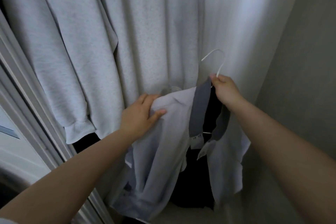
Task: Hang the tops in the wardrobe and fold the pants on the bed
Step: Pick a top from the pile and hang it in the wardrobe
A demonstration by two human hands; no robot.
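1. Your right hand is the upper grip: thumb and fingers pinch the neck of the white hanger, just below its hook.
2. The hook rises above your fist and curls over to the left, its open end pointing down-left. It hangs on nothing.
3. Your left hand is the lower grip: thumb on the front of the fabric and fingers curled behind it, holding the left shoulder of the polo shirt.
4. The shirt is light grey with a darker grey collar and sits on the hanger in front of you, low in the wardrobe opening.
5. Its long axis runs from the collar at upper right down to the hem at lower left; the placket is open and faces you, showing a dark inside.
6. Just behind the shirt hangs a pale grey hoodie, its sleeve cuff to the left of your left hand.
7. The wardrobe's side wall stands to the right.
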